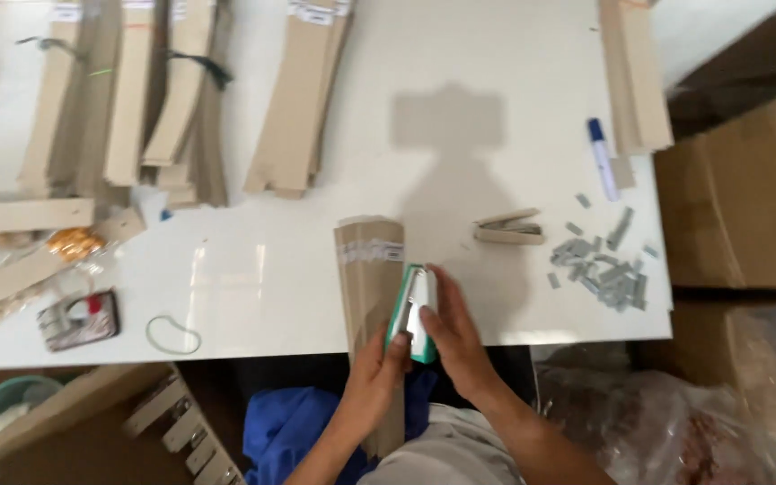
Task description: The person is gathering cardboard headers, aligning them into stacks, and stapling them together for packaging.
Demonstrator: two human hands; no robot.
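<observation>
At the near edge of the white table (253, 287), the left hand (374, 373) grips a stack of cardboard strips (368, 269) and the right hand (451, 337) clamps a green stapler (413, 310) against its right side. The 2 hands touch around the stapler. Loose staples (604, 265) and a small cardboard box (508, 228) lie to the right, a blue-capped marker (602, 157) beyond them.

Packing/assembly workshop. White table (496, 54) carries stacks of folded cardboard strips (168, 90) up and left of the grip, loose staple bars (604, 265) to its right, a marker (602, 157) beyond those. Brown cartons (738, 198) far right, bagged goods (675, 422) on the floor below.
</observation>
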